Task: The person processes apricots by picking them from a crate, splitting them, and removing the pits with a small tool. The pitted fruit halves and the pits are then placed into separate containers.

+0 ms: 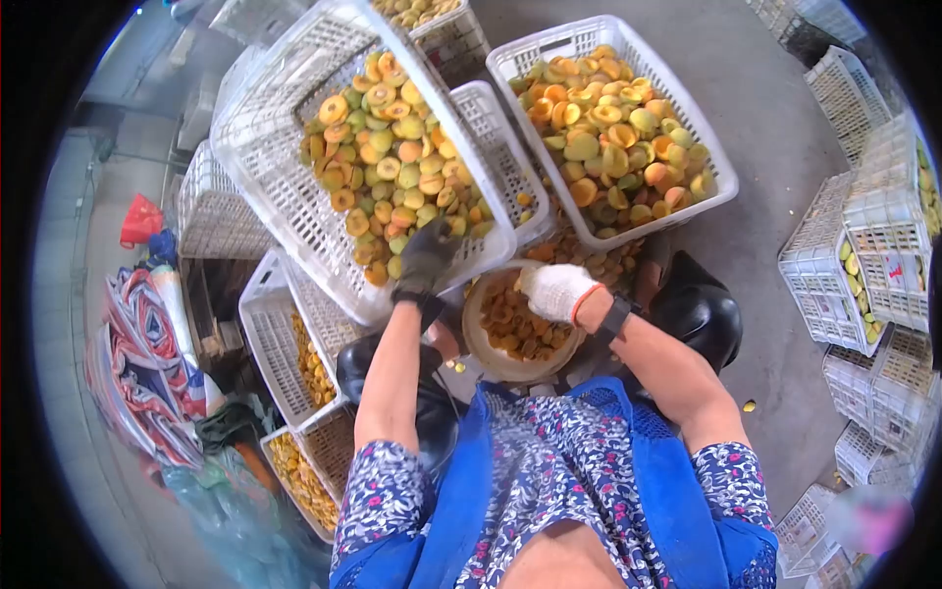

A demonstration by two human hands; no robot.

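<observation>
Because the big white crate leans steeply toward the person, held only where the left hand in its dark glove closes tight around the low rim, its load of halved fruit could slide down in a rush past that grip and spill onto the lap or floor. The glove's hold on slick plastic looks like the weak point.

Beyond the grip and to its right, a second crate sits level and heaped above its walls, so a knock from the tilted one might roll halves off.

Just right of the grip, the right hand, in a white knit glove with an orange cuff, lies curled over the far side of a round basin. Whether it pinches anything I cannot tell.

Both crates are rigid lattice plastic, rectangular and open-meshed. The basin is smooth, shallow and pale. The fruit halves are yellow-orange to green, cupped and moist-looking. The pieces in the basin are smaller, browner and wrinkled.
</observation>
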